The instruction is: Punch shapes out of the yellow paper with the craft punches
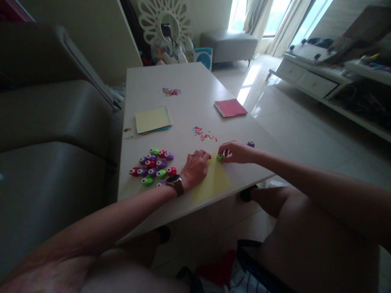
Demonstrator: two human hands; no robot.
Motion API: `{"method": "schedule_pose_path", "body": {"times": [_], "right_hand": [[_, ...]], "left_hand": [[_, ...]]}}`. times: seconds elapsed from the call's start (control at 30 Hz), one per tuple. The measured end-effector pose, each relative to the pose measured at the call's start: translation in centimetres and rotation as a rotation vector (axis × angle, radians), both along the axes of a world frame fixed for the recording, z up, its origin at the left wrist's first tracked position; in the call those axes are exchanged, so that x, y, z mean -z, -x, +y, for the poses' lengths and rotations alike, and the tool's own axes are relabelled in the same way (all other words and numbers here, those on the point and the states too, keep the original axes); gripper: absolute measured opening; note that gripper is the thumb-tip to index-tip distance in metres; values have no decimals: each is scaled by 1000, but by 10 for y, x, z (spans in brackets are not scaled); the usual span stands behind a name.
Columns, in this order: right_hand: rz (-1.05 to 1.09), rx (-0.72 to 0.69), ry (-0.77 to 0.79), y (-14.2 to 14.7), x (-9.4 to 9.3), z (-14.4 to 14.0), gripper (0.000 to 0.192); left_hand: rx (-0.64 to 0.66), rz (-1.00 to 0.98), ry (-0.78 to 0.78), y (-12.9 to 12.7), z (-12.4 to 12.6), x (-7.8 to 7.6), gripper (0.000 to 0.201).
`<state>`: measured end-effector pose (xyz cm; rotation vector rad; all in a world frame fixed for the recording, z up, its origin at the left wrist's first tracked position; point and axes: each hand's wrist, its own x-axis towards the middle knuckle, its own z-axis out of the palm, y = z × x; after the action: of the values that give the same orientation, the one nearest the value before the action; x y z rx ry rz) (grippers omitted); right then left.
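On the bench, the right hand pinches a green toy; left hand, grip unclear, best keeps that yellow sheet flat!

Left hand is planted on a yellow sheet, right hand has a green googly-eyed thingy by the fingertips, and I see a colorful pile too.

This is the living room of a home: a dark sofa runs along the left of a long white table, a padded grey bench stands near a bright window with pale curtains, a low white cabinet has drawers, a decorative petal-framed mirror shows beyond the table, and the tiled floor is glossy
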<state>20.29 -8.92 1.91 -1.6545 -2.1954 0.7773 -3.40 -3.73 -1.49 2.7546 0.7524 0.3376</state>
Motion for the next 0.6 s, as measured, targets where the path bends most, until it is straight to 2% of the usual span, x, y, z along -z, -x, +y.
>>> {"method": "schedule_pose_path", "body": {"times": [0.2, 0.33, 0.6], "right_hand": [[92, 180, 166, -4, -2, 1, 24], [208, 222, 277, -6, 3, 1, 27], [290, 226, 272, -2, 7, 4, 29]], "left_hand": [[6, -45, 3, 2, 1, 2, 37], [39, -62, 17, 2, 2, 3, 37], [48, -55, 19, 1, 2, 2, 35]]}}
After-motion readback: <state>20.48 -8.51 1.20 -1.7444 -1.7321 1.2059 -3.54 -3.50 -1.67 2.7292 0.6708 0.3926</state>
